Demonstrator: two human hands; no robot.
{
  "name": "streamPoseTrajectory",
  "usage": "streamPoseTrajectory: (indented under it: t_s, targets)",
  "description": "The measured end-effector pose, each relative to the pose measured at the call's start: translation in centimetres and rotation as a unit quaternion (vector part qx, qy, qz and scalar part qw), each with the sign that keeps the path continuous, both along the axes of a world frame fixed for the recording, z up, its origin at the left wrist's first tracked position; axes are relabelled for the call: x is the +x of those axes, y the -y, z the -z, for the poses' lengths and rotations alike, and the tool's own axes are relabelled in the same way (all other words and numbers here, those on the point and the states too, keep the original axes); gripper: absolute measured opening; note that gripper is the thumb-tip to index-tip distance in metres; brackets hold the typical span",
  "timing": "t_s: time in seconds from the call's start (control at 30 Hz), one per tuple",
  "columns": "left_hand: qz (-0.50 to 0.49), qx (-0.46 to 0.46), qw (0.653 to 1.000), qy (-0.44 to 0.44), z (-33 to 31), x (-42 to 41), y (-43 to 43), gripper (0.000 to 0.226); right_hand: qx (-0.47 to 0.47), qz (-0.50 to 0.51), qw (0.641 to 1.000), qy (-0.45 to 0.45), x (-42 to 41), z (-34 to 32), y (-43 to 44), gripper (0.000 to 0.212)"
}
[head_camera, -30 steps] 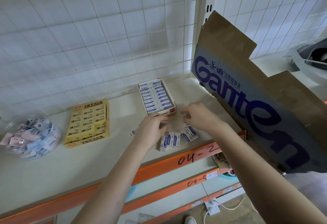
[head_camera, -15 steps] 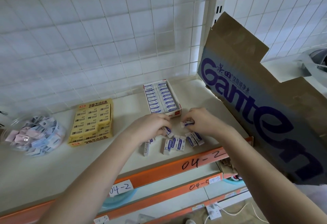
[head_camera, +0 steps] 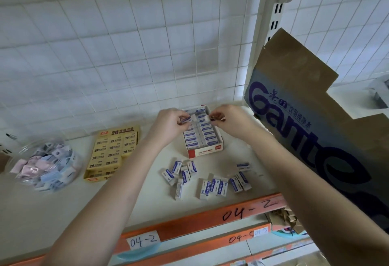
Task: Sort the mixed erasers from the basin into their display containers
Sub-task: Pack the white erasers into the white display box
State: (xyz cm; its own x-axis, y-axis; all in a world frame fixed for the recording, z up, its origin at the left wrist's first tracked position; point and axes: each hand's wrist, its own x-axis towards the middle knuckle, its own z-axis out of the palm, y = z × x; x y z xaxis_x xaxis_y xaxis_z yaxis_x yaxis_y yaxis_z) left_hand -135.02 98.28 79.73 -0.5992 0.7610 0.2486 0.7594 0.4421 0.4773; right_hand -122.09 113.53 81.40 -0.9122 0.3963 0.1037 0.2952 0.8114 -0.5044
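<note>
White card with a red front makes the open box (head_camera: 207, 151), which stands on the shelf (head_camera: 52, 219) and holds two rows of white erasers in blue-printed sleeves, packed side by side. Left of the box lies a yellow box (head_camera: 117, 132), filled with a tight grid of yellow-wrapped erasers marked 2B. Further left of the box sits a clear tub (head_camera: 31, 147), heaped with small pink, blue and grey erasers.

Just in front of the box, loose erasers (head_camera: 214, 185) lie scattered on the shelf, around a dozen. They have the same white bodies and blue sleeves as those in the box. Some lie flat and some on edge, in two rough groups, with several touching.

Both hands are raised over the far half of the box. The left hand (head_camera: 172, 122) pinches one eraser (head_camera: 186, 119) between thumb and fingertips, and a strip of its blue sleeve shows. The right hand (head_camera: 229, 118) pinches a second eraser (head_camera: 207, 117), its bare white end turned toward the left hand. The two held erasers are near each other but apart. Whether either touches the rows below cannot be told.

Right of the box leans a brown carton (head_camera: 315, 139) with a blue panel printed "Ganten". In front of the box, the shelf's orange edge strip (head_camera: 189, 223) bears a handwritten "04-2".
</note>
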Motion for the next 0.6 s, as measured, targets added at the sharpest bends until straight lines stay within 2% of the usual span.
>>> streamPoseTrajectory:
  t_s: [0.1,0.27,0.4,0.6]
  targets:
    - [-0.017,-0.031,0.999,-0.01,0.4,-1.6,-1.8,0.029,0.042,-0.001,0.999,-0.013,-3.0,0.6,-0.3,0.026]
    - [-0.072,-0.125,0.988,-0.051,2.1,-2.6,-3.0,0.023,0.122,0.003,0.992,0.033,-6.2,2.3,-1.2,0.027]
    - [-0.097,-0.098,0.988,-0.075,2.7,-2.6,-3.3,0.021,0.149,0.011,0.988,0.042,-7.3,3.3,-1.6,0.029]
    - [-0.126,-0.066,0.989,-0.028,2.9,-2.7,-3.3,0.011,0.121,0.001,0.992,0.021,-8.0,3.9,-1.9,0.025]
